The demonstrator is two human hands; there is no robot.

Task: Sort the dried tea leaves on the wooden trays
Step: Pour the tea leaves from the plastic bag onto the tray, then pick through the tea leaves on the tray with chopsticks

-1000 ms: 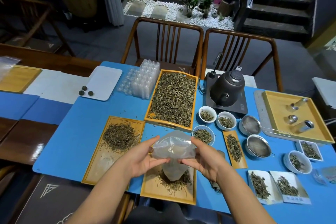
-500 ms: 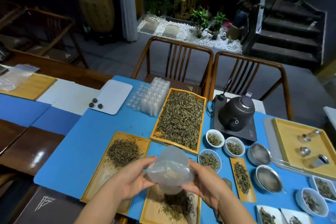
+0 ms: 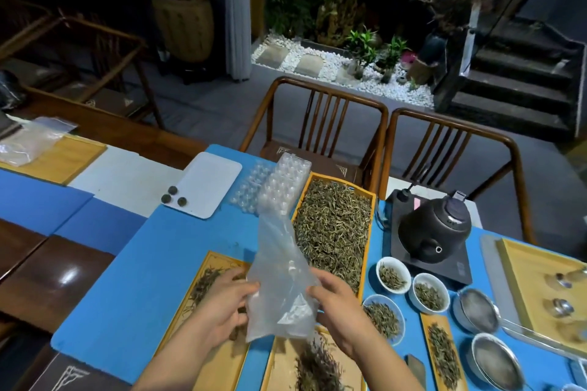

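The plastic bag [image 3: 281,289] has swung upright, stretched tall between both hands. The left hand [image 3: 222,305] and right hand [image 3: 338,301] pinch its sides, equally near. Tea leaves [image 3: 317,365] lie directly below on the tray [image 3: 282,362].

two bare forearms are showing at the near edge, with no sleeves, watch or rings visible. the left hand [image 3: 219,305] and right hand [image 3: 341,308] are wearing no gloves.
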